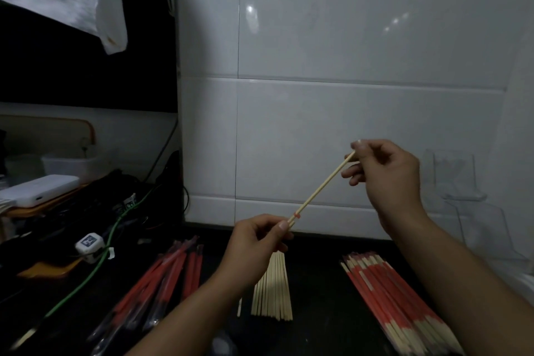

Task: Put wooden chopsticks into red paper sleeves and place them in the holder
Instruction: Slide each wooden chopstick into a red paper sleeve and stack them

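Left hand (254, 237) and right hand (384, 170) pinch chopsticks (320, 186).

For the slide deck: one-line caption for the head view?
Both hands, left hand and right hand, hold a bare chopstick pair above loose chopsticks and sleeved chopsticks.

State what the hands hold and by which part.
A pair of bare wooden chopsticks: the left hand pinches its lower end, the right hand its upper end.
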`<control>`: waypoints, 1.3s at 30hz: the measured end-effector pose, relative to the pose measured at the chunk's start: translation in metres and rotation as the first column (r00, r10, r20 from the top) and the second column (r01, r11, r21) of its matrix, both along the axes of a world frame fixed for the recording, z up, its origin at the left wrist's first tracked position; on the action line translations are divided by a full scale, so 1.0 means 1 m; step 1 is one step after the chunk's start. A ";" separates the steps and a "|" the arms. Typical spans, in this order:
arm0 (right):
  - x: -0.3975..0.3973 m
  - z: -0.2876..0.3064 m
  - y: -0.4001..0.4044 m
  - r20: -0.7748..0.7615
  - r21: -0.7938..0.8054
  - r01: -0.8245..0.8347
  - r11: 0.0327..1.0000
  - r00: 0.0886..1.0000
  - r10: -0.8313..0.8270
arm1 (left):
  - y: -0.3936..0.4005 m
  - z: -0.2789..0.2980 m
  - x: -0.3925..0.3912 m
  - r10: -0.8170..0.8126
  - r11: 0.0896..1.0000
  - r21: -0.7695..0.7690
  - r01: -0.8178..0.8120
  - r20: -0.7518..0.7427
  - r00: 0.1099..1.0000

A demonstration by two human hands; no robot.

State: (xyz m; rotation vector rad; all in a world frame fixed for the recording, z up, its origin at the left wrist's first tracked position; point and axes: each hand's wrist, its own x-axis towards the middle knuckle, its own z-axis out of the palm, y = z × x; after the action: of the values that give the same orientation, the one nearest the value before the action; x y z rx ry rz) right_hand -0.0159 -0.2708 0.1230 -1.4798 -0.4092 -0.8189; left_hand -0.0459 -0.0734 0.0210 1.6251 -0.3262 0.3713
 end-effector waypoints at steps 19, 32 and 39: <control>-0.013 -0.043 0.042 -0.265 -0.484 -0.238 0.842 0.957 0.118 | -0.003 0.009 -0.005 0.041 0.987 -0.159 -0.036 0.029 0.999; -0.005 -0.036 0.042 -0.134 -0.530 -0.074 0.845 0.991 0.002 | 0.004 0.007 -0.001 0.045 0.968 -0.245 -0.053 -0.040 0.998; -0.003 -0.029 0.038 -0.134 -0.499 -0.079 0.863 0.991 0.014 | -0.001 0.004 -0.003 0.001 0.998 -0.057 -0.001 0.010 1.000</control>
State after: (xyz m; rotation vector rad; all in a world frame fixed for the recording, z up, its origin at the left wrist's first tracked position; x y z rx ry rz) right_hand -0.0191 -0.2324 0.0937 -1.9894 -0.5927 -0.5954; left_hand -0.0491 -0.0739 0.0248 1.5677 -0.3199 0.3865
